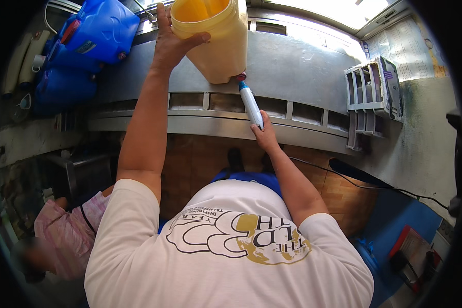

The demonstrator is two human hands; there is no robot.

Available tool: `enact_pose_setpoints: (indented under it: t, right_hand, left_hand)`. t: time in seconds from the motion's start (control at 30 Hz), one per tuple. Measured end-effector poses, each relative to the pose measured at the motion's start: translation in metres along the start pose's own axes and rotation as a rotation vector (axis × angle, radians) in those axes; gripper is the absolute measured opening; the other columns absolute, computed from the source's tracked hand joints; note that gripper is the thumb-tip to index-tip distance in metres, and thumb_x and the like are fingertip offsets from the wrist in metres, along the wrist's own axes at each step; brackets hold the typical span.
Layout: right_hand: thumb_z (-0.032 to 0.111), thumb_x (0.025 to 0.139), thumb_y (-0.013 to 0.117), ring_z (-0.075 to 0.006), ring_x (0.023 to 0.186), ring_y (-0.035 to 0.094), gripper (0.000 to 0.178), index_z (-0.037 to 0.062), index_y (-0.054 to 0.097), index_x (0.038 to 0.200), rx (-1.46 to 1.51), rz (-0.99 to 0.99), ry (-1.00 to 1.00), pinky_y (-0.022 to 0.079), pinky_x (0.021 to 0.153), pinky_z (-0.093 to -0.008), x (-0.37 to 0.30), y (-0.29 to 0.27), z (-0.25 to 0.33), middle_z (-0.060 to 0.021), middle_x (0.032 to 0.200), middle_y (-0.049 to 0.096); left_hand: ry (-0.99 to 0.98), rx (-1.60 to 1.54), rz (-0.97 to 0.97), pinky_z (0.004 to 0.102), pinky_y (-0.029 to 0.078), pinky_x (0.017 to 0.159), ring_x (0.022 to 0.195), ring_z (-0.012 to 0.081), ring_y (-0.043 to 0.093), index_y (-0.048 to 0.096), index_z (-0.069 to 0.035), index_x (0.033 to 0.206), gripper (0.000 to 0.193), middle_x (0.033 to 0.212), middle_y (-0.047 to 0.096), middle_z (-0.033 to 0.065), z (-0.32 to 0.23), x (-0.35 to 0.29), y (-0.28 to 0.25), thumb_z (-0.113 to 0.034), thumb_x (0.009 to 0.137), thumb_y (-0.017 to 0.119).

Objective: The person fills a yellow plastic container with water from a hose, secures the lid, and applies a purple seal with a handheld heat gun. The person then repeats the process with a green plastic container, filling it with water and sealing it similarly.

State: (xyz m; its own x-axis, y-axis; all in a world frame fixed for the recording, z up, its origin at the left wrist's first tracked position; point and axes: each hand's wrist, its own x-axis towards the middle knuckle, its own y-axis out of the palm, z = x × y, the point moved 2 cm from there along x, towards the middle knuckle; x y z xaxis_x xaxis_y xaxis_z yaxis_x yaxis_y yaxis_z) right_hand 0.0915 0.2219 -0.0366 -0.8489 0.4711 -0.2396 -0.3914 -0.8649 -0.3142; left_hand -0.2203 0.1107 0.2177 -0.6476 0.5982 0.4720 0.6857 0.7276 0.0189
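Observation:
High in the head view, my left hand [170,47] is closed on the rim of a pale yellow plastic container [218,54], its thumb along the near side. The wide mouth is uncovered and the container leans over the steel counter. My right hand [265,136] is wrapped round the lower end of a slim white, wand-like tool with a blue collar [251,106]; its exact kind cannot be made out. The tool's blue end meets or nearly meets a small dark red fitting [241,76] at the container's lower right corner.
Blue plastic jerrycans [95,33] stand at the upper left. A grey slatted rack [372,90] sits at the counter's right end. Slots line the front of the steel counter [292,61]. A black cord [354,179] crosses at right, and another person [69,231] is at lower left.

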Motion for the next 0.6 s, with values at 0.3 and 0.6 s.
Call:
enact_pose_setpoints:
  t: [0.3, 0.6]
  right_hand:
    - [0.022, 0.088, 0.066, -0.0414, 0.129, 0.045, 0.073, 0.0082, 0.028, 0.148, -0.185, -0.152, 0.099, 0.039, 0.106, -0.0455, -0.015, 0.042, 0.054, -0.0229, 0.141, 0.044]
    - [0.025, 0.087, 0.067, -0.0443, 0.120, 0.052, 0.073, 0.0111, 0.028, 0.147, -0.268, -0.185, 0.108, 0.043, 0.100, -0.0500, -0.007, 0.043, 0.090, -0.0245, 0.134, 0.049]
  left_hand:
    - [-0.029, 0.183, 0.008, 0.0390, 0.045, 0.106, 0.126, 0.0239, 0.051, -0.004, -0.006, 0.152, 0.121, 0.138, 0.050, 0.0130, -0.012, 0.000, 0.013, -0.014, 0.073, 0.087]
    - [-0.093, 0.706, -0.113, 0.0356, 0.041, 0.109, 0.129, 0.0301, 0.051, -0.004, 0.003, 0.151, 0.146, 0.139, 0.049, 0.0185, -0.030, 0.002, 0.003, -0.056, 0.056, 0.090]
